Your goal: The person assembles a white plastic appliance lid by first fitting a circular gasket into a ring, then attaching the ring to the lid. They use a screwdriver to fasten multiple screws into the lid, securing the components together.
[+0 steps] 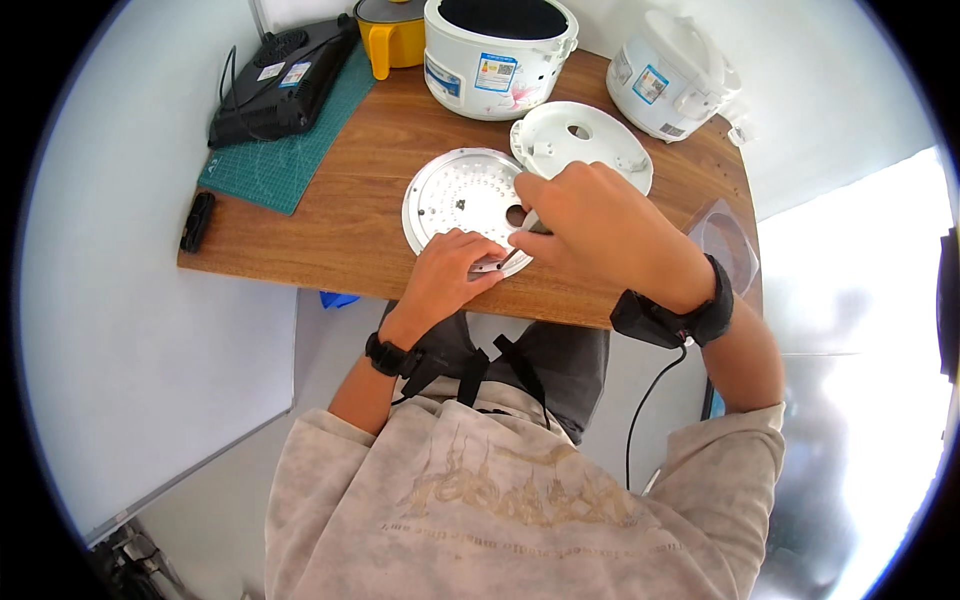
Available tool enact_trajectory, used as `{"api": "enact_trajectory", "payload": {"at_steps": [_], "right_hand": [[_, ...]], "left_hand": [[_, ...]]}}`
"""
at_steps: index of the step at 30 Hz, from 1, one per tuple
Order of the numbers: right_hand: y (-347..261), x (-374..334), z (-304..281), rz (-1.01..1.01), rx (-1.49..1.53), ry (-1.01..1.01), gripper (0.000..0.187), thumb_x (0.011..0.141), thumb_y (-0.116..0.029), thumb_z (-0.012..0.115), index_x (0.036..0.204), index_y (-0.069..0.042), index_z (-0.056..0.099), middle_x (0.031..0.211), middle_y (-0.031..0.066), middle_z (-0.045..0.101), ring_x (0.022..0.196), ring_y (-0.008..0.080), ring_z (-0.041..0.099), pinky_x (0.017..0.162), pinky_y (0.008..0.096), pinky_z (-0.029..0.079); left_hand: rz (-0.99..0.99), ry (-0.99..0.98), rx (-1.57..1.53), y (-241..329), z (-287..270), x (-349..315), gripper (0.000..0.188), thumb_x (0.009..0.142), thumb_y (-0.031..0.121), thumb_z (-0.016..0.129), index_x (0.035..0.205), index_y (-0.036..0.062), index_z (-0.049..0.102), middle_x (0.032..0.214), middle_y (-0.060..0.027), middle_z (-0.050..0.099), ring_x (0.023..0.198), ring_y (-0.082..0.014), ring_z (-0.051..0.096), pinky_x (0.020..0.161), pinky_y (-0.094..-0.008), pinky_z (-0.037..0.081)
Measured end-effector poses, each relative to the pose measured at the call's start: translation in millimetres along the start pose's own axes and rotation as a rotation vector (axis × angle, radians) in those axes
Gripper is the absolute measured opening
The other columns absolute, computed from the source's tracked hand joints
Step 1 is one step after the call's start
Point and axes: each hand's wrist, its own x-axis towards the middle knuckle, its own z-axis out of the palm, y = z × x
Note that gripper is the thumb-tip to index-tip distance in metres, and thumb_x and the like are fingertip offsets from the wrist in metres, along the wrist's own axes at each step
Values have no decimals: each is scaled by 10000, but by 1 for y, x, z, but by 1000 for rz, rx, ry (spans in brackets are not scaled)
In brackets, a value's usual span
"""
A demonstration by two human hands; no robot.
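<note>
A round silver metal plate (440,195) with many small holes and a larger hole lies flat on the wooden table in front of me. My left hand (443,275) is closed at its near edge, thumb and fingers around a small pale piece (486,267) at the rim. My right hand (595,215) grips a screwdriver (511,256), its thin shaft slanting down to the rim beside my left fingertips. Most of the handle is hidden in my fist. Behind the right hand sits a white plastic lid part (620,150) with a round hole.
An opened white rice cooker (500,85) stands at the back, with a closed one (668,78) to its right. A yellow pot (400,42), a black appliance (285,85) and a green cutting mat (270,175) are at the left. A clear plastic tray (727,245) lies at the right edge.
</note>
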Motion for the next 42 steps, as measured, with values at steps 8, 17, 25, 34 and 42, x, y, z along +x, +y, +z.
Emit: {"api": "enact_trajectory", "payload": {"at_steps": [8, 17, 25, 34, 42], "right_hand": [[-7, 0, 5, 95, -40, 97, 320, 837, -212, 730, 1021, 19, 607, 870, 207, 652, 720, 394, 683, 629, 441, 548], [10, 1, 0, -116, 241, -20, 283, 868, -31, 670, 1117, 29, 549, 1069, 234, 642, 924, 419, 678, 762, 442, 555], [-2, 2, 5, -97, 171, 2, 286, 862, -84, 710, 1064, 36, 547, 818, 189, 666, 799, 381, 695, 672, 423, 558], [-15, 8, 6, 26, -69, 1, 379, 871, -304, 718, 1024, 11, 570, 699, 156, 622, 625, 315, 655, 524, 388, 489], [-3, 4, 4, -143, 235, 78, 356, 855, -132, 729, 1113, 10, 529, 1001, 179, 645, 831, 362, 676, 660, 440, 533]], "left_hand": [[31, -3, 16, -5, 3, -4, 174, 848, 211, 772, 994, 126, 731, 992, -8, 693, 968, -262, 610, 880, -398, 475], [-47, -80, -3, -4, 1, -3, 198, 860, 209, 785, 1029, 112, 753, 1061, -15, 703, 1016, -263, 605, 932, -386, 474], [-57, -66, 22, -5, 2, -3, 227, 865, 244, 779, 1039, 99, 770, 1069, -61, 712, 1029, -294, 600, 941, -417, 468], [-27, -68, -38, -5, 1, -1, 208, 850, 208, 784, 1022, 95, 756, 1000, -44, 701, 982, -288, 601, 892, -412, 474], [7, -29, 36, -4, 0, -3, 162, 859, 213, 775, 973, 106, 729, 996, -2, 691, 969, -261, 605, 877, -397, 473]]}}
